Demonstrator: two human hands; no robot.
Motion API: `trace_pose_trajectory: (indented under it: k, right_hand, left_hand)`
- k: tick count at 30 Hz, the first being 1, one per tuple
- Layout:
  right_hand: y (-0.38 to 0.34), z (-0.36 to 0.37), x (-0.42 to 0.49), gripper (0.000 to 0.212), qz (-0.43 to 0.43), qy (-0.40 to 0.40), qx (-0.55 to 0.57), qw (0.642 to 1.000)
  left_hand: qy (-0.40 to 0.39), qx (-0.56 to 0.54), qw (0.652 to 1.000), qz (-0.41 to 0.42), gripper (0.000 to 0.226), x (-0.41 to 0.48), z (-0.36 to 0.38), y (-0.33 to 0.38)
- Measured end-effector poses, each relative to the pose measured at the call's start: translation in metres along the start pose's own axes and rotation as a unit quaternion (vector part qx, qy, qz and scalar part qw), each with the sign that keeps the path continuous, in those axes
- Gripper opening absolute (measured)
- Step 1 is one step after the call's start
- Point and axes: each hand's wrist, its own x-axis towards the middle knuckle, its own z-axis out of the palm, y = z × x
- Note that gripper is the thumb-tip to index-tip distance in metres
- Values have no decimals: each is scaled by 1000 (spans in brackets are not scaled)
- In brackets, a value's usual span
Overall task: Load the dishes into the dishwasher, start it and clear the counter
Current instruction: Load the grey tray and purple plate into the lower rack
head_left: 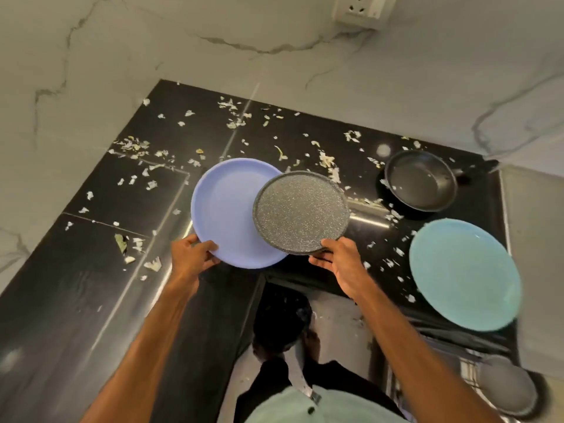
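Marble wall (pixel 91 56) behind, wrapping the corner. Black counter (pixel 76 300) below it, L-shaped, littered all over.

Teal plate (pixel 464 276) flat on counter at right, near front edge, untouched.

Blue plate (pixel 225 215) at centre-left over the counter corner; can't tell if fully clear of the surface. Grips its near rim with left hand (pixel 190 254): thumb on top face, fingers curled under.

Grey plate (pixel 300 212), speckled, overlaps blue plate's right side, lying in front of it. Pinches its near rim with right hand (pixel 341 259): thumb on top, fingers spread beneath.

Black pan (pixel 421 181) on counter behind teal plate, handle pointing right toward wall, apart from both held plates.

Grey dish (pixel 506 383) low at bottom right, on what looks like a wire rack (pixel 470 374); blurred, can't tell more.

Pale scraps (pixel 326 160) scattered across counter, thickest toward back.

Socket (pixel 363 9) on wall, top right.
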Motion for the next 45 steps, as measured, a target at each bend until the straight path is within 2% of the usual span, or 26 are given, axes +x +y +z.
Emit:
trace_pose_trajectory:
  k: [4, 9, 14, 16, 18, 20, 22, 24, 27, 31, 35, 38, 42, 43, 45]
  right_hand:
    - [-3, -49, -22, 16, -17, 23, -30, 999]
    - [-7, -101, -53, 20, -64, 80, -42, 994]
    - [3, -154, -103, 17, -142, 173, -59, 973]
    - [14, -174, -126, 14, -172, 234, -76, 954]
    - [31, -194, -152, 15, -195, 290, -85, 933]
    - [49, -214, -179, 14, -222, 352, -106, 903]
    - [69, -233, -207, 14, -220, 413, -136, 873]
    - [86, -253, -239, 22, -209, 464, -145, 848]
    - [106, -289, -285, 29, -198, 543, -141, 804]
    - [132, -341, -334, 35, -122, 623, -163, 755]
    - [168, -404, -352, 24, -41, 659, -152, 736]
    - [200, -454, -351, 23, -5, 662, -122, 739]
    - [232, -538, -348, 20, 36, 668, -87, 738]
    - [238, -559, -346, 19, 46, 674, -82, 733]
    - [245, -598, -340, 18, 59, 685, -69, 722]
  left_hand:
    - [-28, 47, 997, 56, 27, -48, 27, 5]
    - [-119, 114, 981, 100, 28, -83, 63, 14]
    - [-227, 201, 936, 176, 24, -108, 95, 17]
    - [-261, 261, 902, 223, 8, -112, 107, 18]
    - [-260, 344, 855, 289, 31, -122, 122, 16]
    - [-264, 382, 810, 359, 25, -146, 139, 13]
    - [-286, 398, 771, 407, 31, -174, 158, 6]
    - [-319, 401, 743, 431, 39, -198, 179, -2]
    - [-373, 412, 704, 442, 30, -239, 214, -18]
    - [-434, 420, 648, 464, 39, -302, 267, -49]
    - [-472, 446, 577, 495, 38, -366, 325, -95]
    - [-490, 484, 507, 518, 28, -403, 376, -138]
    - [-506, 542, 433, 512, 18, -457, 453, -211]
    - [-503, 557, 405, 522, 16, -468, 472, -230]
    - [-492, 583, 345, 547, 29, -487, 511, -267]
